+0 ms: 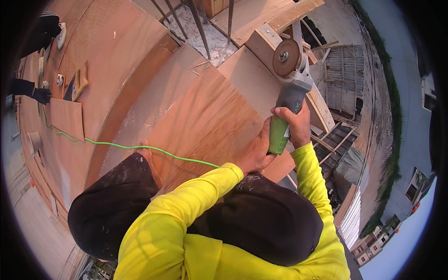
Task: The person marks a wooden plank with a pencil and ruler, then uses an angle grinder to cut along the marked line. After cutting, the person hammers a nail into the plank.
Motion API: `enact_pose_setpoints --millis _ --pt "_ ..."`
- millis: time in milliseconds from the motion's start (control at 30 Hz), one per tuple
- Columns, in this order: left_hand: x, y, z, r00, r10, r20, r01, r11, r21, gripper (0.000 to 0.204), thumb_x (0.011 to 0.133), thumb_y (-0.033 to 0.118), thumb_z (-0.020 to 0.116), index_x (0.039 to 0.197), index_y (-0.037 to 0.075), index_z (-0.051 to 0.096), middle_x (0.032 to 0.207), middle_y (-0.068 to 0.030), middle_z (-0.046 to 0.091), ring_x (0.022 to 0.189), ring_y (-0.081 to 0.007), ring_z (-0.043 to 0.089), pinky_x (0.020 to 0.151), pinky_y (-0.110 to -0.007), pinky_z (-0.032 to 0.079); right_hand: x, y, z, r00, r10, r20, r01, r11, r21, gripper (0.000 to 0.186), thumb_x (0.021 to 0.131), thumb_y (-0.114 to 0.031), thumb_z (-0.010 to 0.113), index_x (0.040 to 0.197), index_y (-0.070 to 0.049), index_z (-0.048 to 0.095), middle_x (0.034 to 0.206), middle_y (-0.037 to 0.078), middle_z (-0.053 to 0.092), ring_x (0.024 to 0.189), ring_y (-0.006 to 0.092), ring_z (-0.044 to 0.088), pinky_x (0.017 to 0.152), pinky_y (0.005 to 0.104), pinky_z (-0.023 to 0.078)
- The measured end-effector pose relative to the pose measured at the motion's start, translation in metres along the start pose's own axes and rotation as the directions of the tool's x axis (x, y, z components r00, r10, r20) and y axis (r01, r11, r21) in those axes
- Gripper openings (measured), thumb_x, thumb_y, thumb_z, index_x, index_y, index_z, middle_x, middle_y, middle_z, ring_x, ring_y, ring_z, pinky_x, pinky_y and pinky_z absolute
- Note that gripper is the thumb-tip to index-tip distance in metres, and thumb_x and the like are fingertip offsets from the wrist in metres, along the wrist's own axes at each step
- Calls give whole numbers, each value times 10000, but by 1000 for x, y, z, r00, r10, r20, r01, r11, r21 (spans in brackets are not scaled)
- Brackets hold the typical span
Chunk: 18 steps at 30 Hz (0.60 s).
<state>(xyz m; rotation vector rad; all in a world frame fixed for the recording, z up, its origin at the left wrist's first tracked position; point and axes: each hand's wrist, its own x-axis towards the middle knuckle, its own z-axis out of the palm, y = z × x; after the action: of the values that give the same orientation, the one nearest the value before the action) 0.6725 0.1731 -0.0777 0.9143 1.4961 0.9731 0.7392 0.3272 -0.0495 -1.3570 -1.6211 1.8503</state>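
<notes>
Head view: the angle grinder (279,132) is right of centre in the frame, tilted, its brown disc (286,57) up top and clear of the wood. Right hand (297,122) has its fingers clamped around the green-and-black body. Left hand (255,152) is on the tail end, but its fingers are mostly hidden, so honestly can't tell how tightly they're closed. A green cord (186,159) runs across the plywood (200,116) from the left. Over at upper left: a handsaw (82,84) and somebody else's dark-gloved hand (42,95).
</notes>
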Motion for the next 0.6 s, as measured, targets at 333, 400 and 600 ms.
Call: enact_pose_setpoints --millis 333,400,600 --pt "8 -40 -14 900 -217 -378 101 948 -303 603 894 335 659 1341 -56 557 1100 -204 693 981 -335 687 944 -412 520 53 -12 28 915 45 400 156 877 -455 687 666 -184 793 1265 35 538 1010 106 636 888 204 627 831 338 524" --pt "11 -43 -8 896 -216 -388 60 925 -376 576 927 411 633 1267 -51 588 1051 -152 697 971 -287 678 938 -405 515 62 -13 38 894 65 443 175 861 -478 704 662 -187 789 1276 44 533 1021 118 641 901 214 631 846 340 522" --pt "50 -38 3 884 -209 -419 -188 661 -726 639 920 455 683 1297 -33 516 1109 -126 644 1028 -228 632 914 -374 519 91 -11 57 858 63 510 277 780 -561 727 650 -201 781 1280 71 541 1039 163 666 934 248 648 871 346 522"
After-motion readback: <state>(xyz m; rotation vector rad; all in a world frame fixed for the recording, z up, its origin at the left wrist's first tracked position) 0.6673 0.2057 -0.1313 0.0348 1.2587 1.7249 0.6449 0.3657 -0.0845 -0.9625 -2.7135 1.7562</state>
